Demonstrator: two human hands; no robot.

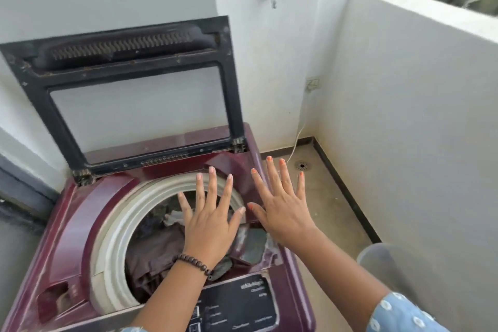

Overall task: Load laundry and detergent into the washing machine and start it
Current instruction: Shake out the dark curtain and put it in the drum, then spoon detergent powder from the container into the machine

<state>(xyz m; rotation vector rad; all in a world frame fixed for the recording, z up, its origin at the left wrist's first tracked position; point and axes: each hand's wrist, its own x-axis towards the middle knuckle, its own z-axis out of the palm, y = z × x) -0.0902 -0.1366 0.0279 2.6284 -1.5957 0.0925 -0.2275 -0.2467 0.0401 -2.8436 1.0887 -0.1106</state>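
Both your hands are spread flat and empty, left hand (208,219) over the drum's laundry (156,253), right hand (281,206) beside it. Lid (129,94) stands propped up, so I'd guess detergent's next.

A maroon top-loading washing machine (80,213) stands with its dark-framed lid (129,89) raised toward twelve o'clock. Dark laundry (156,248) lies inside the white-rimmed drum (113,224). The left hand (210,224), a beaded bracelet (192,263) on its wrist, hangs over the drum with straight, spread fingers. The right hand (283,210), at three o'clock from it, spreads flat over the machine's right edge, holding nothing. The black control panel (242,304) sits at six o'clock. A floor drain (301,165) lies near the corner.
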